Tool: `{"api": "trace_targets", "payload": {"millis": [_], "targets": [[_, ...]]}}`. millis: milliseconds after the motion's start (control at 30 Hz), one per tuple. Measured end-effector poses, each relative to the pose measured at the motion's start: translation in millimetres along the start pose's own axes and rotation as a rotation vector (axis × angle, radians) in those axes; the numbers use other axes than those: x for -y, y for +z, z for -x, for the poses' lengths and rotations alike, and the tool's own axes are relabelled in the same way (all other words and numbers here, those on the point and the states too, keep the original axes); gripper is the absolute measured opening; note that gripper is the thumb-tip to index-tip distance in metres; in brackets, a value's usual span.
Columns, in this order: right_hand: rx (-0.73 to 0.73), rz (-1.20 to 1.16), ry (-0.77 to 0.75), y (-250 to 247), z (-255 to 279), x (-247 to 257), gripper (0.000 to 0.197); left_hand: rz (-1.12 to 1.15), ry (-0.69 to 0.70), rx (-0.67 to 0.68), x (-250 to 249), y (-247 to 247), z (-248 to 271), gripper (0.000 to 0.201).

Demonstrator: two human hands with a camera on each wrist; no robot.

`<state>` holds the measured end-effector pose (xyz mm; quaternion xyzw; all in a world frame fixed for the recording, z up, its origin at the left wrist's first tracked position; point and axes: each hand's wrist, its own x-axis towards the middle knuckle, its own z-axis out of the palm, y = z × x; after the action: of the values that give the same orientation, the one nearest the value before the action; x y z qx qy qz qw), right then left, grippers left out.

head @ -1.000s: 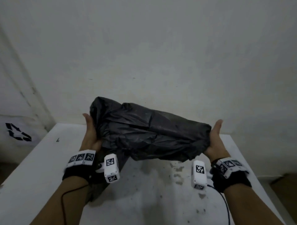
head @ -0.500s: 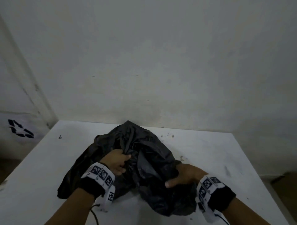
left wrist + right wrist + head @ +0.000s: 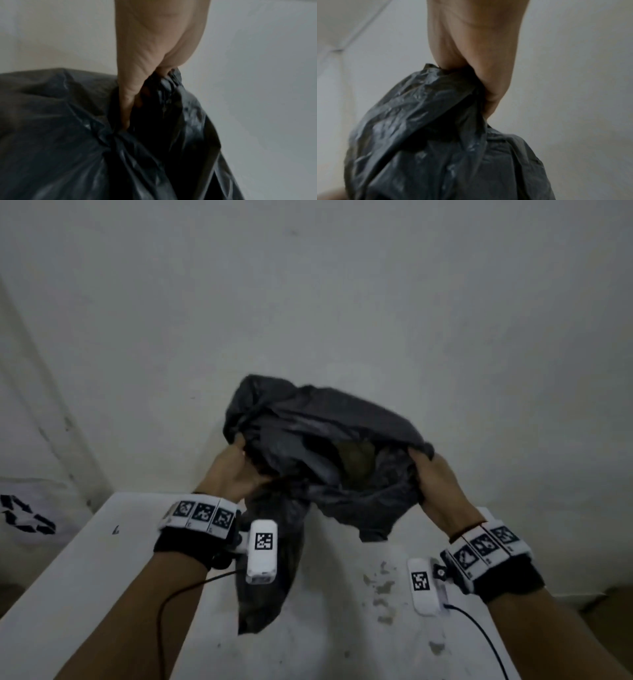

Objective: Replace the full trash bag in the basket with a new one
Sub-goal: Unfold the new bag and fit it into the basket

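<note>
Black trash bag is now lifted off the white table and spread open; half a second ago it lay bunched there. Likely being shaken open for the basket, which is not in view. Left hand and right hand each clench a fistful of rim, fingers curled tight.

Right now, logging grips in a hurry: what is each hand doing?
Left hand: grips the bag.
Right hand: grips the bag too.
</note>
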<state>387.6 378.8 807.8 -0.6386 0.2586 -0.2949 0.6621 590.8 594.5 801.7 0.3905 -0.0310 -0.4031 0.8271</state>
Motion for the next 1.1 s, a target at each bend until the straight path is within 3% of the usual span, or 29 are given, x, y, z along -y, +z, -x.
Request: {"api": "trace_targets", "payload": {"millis": [67, 100, 167, 200, 233, 267, 300, 333, 367, 400, 533, 667, 833, 967, 1100], "targets": [[-0.122, 0.147, -0.313, 8.1, 5.4, 22.7, 0.027, 0.109, 0.249, 0.058, -10.9, 26.4, -2.0, 0.059], [-0.186, 0.192, -0.488, 10.7, 10.5, 26.7, 0.030, 0.052, 0.424, 0.011, -8.8, 37.1, 2.6, 0.058], [-0.236, 0.427, -0.720, 6.0, 14.0, 14.7, 0.037, -0.343, 0.820, -0.235, 7.5, 40.9, 14.5, 0.052], [-0.175, 0.662, -0.664, 0.0, 13.5, -2.6, 0.046, -0.673, 0.959, -0.301, 22.9, 31.5, 16.9, 0.049], [-0.027, 0.933, -0.475, -8.7, 14.1, -25.9, 0.059, -1.017, 0.940, -0.279, 43.8, 12.0, 14.1, 0.050], [0.160, 1.176, -0.220, -19.6, 17.4, -51.4, 0.071, -1.305, 0.813, -0.181, 66.6, -12.1, 9.3, 0.057], [0.306, 1.304, -0.005, -30.6, 20.8, -74.6, 0.075, -1.551, 0.541, -0.081, 81.5, -41.4, 0.9, 0.065], [0.367, 1.305, 0.115, -38.6, 25.7, -90.8, 0.074, -1.679, 0.224, -0.066, 91.3, -63.8, -0.2, 0.064], [0.352, 1.239, 0.153, -44.8, 31.0, -100.4, 0.072, -1.645, -0.009, -0.067, 94.9, -76.4, 0.0, 0.058], [0.311, 1.164, 0.162, -49.1, 35.6, -105.6, 0.070, -1.591, -0.110, -0.061, 96.6, -80.8, 1.7, 0.054], [0.172, 0.985, 0.197, -58.9, 46.1, -109.6, 0.074, -1.287, -0.032, -0.172, 96.4, -58.1, 19.7, 0.064], [0.082, 0.822, 0.196, -68.3, 49.9, -115.9, 0.068, -0.966, -0.013, -0.281, 94.3, -41.7, 26.1, 0.055], [-0.056, 0.462, 0.242, -79.2, 57.6, -118.0, 0.067, -0.631, -0.082, -0.237, 105.1, -23.6, 26.5, 0.042], [0.028, 0.518, 0.249, -79.5, 73.8, -103.1, 0.065, -0.573, -0.134, -0.191, 124.4, -2.0, 31.7, 0.034], [0.214, 0.540, 0.434, -102.8, 95.8, -97.1, 0.105, -0.526, -0.217, -0.122, 161.7, 31.3, 41.2, 0.022]]}}
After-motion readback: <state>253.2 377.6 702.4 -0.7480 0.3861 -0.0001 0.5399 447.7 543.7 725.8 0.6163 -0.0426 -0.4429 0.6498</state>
